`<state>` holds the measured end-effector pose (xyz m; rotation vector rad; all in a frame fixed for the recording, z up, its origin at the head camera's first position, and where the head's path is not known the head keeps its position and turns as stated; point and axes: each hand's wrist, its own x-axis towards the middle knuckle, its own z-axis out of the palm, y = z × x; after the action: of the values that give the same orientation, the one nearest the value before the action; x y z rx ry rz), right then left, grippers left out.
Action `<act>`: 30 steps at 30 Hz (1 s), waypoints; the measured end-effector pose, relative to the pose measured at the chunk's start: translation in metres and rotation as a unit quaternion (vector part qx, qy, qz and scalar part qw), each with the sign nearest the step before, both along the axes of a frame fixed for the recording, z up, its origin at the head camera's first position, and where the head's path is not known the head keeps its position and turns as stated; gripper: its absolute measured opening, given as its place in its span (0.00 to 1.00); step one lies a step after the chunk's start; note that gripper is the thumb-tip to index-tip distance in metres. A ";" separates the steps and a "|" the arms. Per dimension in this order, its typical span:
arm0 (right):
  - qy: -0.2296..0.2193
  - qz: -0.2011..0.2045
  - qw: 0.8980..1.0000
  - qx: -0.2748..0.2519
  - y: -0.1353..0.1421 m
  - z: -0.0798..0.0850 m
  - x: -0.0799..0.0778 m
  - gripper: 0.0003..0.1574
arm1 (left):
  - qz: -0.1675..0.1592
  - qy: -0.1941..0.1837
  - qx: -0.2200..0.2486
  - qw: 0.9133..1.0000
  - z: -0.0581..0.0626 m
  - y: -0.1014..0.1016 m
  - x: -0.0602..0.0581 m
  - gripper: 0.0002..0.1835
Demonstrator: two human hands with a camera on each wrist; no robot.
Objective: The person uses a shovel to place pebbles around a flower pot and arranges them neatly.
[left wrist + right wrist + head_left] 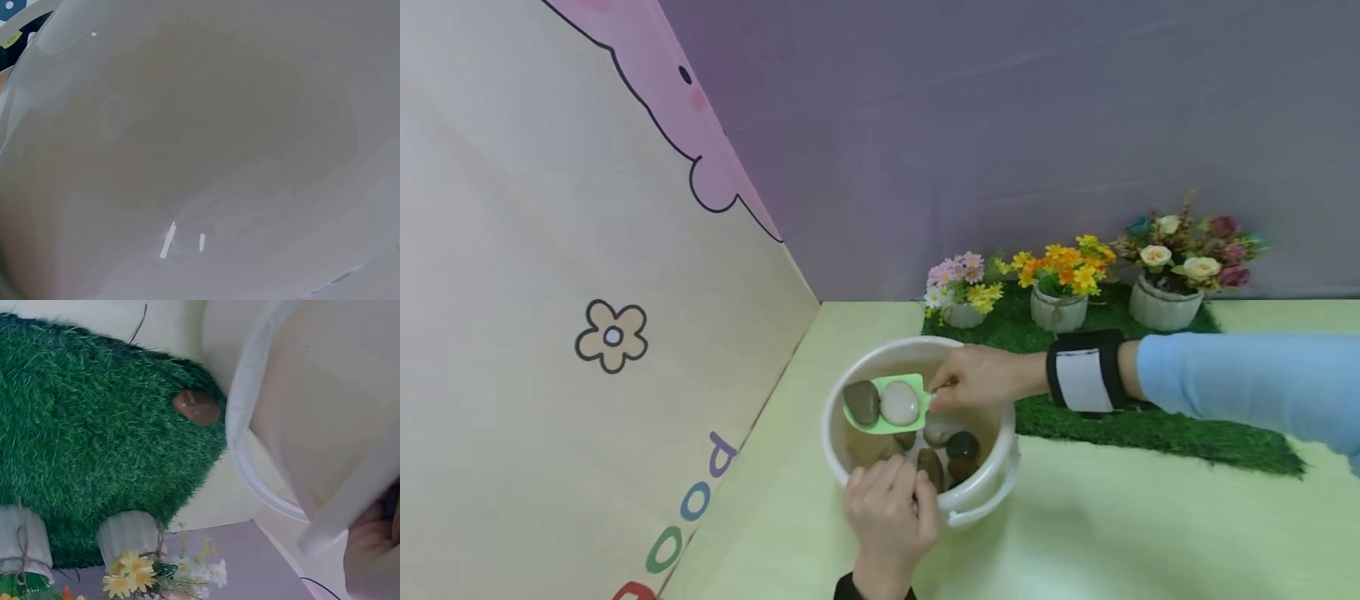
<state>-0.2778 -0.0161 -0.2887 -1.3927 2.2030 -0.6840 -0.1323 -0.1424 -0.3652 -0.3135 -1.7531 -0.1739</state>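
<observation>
My right hand (979, 375) reaches over a white bucket (828, 433) and pinches the short handle of a light green shovel (923, 403). On its blade lie a dark grey-brown stone (861, 403) and a whitish stone (899, 403), side by side. Below the blade, murky water and more stones fill the bucket's bottom, among them a black stone (962, 445). With curled fingers, my left hand (889, 507) grips the bucket's near rim. The glossy bucket wall (206, 137) takes up nearly all of the left wrist view.
Behind the bucket spreads a green turf mat (1120, 437). Potted pink flowers (958, 279), yellow-orange flowers (1063, 267) and roses (1195, 262) stand on it. A brown stone (197, 406) lies on the turf beside the bucket. The bucket's white handle (992, 504) hangs at its near right side.
</observation>
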 end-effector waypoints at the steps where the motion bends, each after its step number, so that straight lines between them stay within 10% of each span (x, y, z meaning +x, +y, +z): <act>1: 0.003 0.002 1.000 0.006 0.001 0.002 0.000 0.12 | 0.000 -0.001 0.002 1.000 -0.001 0.000 0.000 0.11; 16: -0.020 -0.084 0.995 0.049 0.039 0.035 -0.009 0.22 | 0.002 0.010 0.016 1.000 -0.005 0.000 -0.001 0.12; 30: -0.013 -0.124 0.991 0.052 0.080 0.030 -0.015 0.20 | -0.005 0.010 0.022 1.000 -0.004 -0.001 -0.002 0.10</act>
<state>-0.2924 0.0636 -0.2588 -1.0640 2.3786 -0.6571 -0.1340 -0.1437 -0.3693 -0.2903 -1.7251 -0.2163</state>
